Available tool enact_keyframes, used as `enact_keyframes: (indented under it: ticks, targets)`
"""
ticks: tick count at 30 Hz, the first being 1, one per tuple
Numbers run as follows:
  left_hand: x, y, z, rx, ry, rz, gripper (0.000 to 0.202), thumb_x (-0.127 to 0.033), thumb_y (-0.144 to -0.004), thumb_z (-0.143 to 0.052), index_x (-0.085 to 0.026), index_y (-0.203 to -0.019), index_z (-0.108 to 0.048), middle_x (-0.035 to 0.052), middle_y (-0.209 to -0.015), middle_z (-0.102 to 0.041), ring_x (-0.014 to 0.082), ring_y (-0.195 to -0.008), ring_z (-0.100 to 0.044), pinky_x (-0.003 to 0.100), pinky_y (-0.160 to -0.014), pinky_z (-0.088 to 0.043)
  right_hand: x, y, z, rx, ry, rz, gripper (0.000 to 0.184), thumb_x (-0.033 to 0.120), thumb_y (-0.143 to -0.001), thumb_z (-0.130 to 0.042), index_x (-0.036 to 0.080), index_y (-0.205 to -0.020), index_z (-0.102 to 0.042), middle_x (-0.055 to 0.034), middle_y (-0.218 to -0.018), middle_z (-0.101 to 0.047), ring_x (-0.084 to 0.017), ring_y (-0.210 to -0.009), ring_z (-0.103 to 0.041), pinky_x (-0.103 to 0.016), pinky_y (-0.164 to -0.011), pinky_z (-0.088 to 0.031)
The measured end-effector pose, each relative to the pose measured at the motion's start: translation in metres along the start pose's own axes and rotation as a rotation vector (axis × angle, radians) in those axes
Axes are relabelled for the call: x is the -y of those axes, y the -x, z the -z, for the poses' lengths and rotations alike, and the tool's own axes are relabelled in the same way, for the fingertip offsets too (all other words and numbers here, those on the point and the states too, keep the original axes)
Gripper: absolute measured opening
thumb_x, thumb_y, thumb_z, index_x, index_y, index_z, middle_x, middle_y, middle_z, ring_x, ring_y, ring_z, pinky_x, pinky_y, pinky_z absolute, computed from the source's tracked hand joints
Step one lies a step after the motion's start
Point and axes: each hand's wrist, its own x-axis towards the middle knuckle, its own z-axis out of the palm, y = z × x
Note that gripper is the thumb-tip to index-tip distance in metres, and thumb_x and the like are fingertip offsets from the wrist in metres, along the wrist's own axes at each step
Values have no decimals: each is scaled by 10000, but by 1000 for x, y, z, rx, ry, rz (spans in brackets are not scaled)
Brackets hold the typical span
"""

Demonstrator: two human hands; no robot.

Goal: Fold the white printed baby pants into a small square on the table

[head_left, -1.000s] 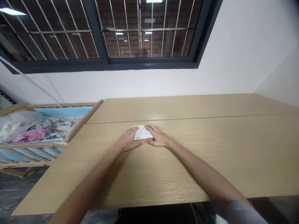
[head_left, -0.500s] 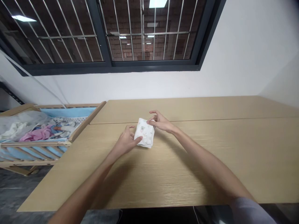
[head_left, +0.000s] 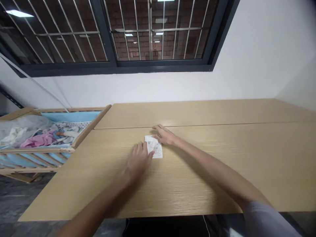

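Note:
A small white folded cloth (head_left: 156, 148) with a faint printed pattern lies flat on the wooden tabletop, square to the front edge. My left hand (head_left: 140, 157), slightly blurred, grips its left side, with the thumb over the lower front and the fingers along the left edge. At the upper right corner, my right hand (head_left: 165, 134) holds the cloth between thumb and fingers, the index finger reaching past the top edge. The undersides of both hands' fingers are hidden.
The pale wooden table (head_left: 222, 158) has a seam across its back part. A wooden crib (head_left: 92, 126) with blue lining stands at the left, holding a pink cloth (head_left: 40, 140), other fabrics and a clear plastic bag (head_left: 27, 126). Behind is a barred window (head_left: 158, 67).
The cloth has come down flat onto the table and straightened from its tilt. My left hand has moved right and closed over its edge; my right hand has lowered slightly.

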Motion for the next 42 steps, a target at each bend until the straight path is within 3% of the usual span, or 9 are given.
enact_keyframes:
  ticks: [5,11,15,19,24,28,32,37,42]
  targets:
    - [-12,34,-27,-112,-170,-327,634,-484,-969,-491,-5,-1383,-481,301,-1395,-553,406,-1343,-504,530,-1052,-470,36,24,-1,253,47,334,504,436,-1076,-316,249,-1531,-425,-70,-1594,-426,-247,-1490,-348,-476,-1231,-245]
    - [-12,38,-42,-40,-198,-321,576,-490,-996,-441,-39,-1329,-573,281,-1313,-630,409,-1258,-583,568,-1051,-463,29,41,-19,536,30,347,574,489,-1085,-224,251,-1606,-264,-27,-1669,-249,-186,-1556,-179,-421,-1278,-75]
    - [-17,39,-41,2,-191,-246,701,-505,-989,-452,38,-1432,-450,336,-1479,-474,442,-1416,-426,548,-1100,-424,1,23,-16,434,26,293,588,548,-1065,-254,305,-1600,-276,10,-1675,-230,-187,-1560,-161,-421,-1283,-48]
    - [-17,40,-41,33,-150,-223,677,-494,-997,-435,3,-1457,-425,326,-1519,-431,433,-1459,-364,551,-1115,-399,-21,-3,-17,300,55,192,588,531,-1053,-324,279,-1584,-339,-9,-1664,-262,-200,-1556,-182,-425,-1285,-56]
    - [4,21,-16,14,-94,-195,450,-437,-1010,-427,-139,-1321,-556,194,-1331,-618,306,-1268,-562,438,-1071,-442,-24,-11,-11,201,69,91,608,558,-1041,-332,236,-1551,-404,-75,-1654,-304,-249,-1550,-208,-476,-1270,-97]
    - [21,0,3,-36,-143,24,436,-412,-1031,-333,-98,-1082,-632,237,-1128,-655,350,-1116,-615,481,-979,-463,-15,0,-2,-23,68,-54,543,510,-1023,-413,185,-1441,-537,-169,-1499,-510,-313,-1423,-418,-525,-1175,-291]
    - [18,-12,-3,32,-135,76,456,-451,-1014,-383,-77,-1081,-635,247,-1039,-699,369,-997,-680,475,-881,-496,-6,12,-7,-21,-88,-127,267,347,-910,-628,161,-1078,-718,-121,-1064,-719,-238,-956,-653,-382,-904,-498]
    - [10,-11,-2,89,-86,51,349,-341,-1004,-392,-93,-1106,-615,234,-1062,-716,341,-948,-699,426,-823,-495,14,21,-19,-125,-148,-219,149,196,-796,-671,171,-931,-614,-62,-998,-669,-179,-870,-594,-306,-790,-476]
    - [14,33,50,71,53,-14,285,-408,-991,-421,-188,-977,-601,88,-915,-712,234,-793,-656,329,-712,-465,87,49,-22,-122,-317,-282,163,201,-795,-633,222,-891,-503,2,-810,-590,-160,-690,-517,-289,-629,-403]
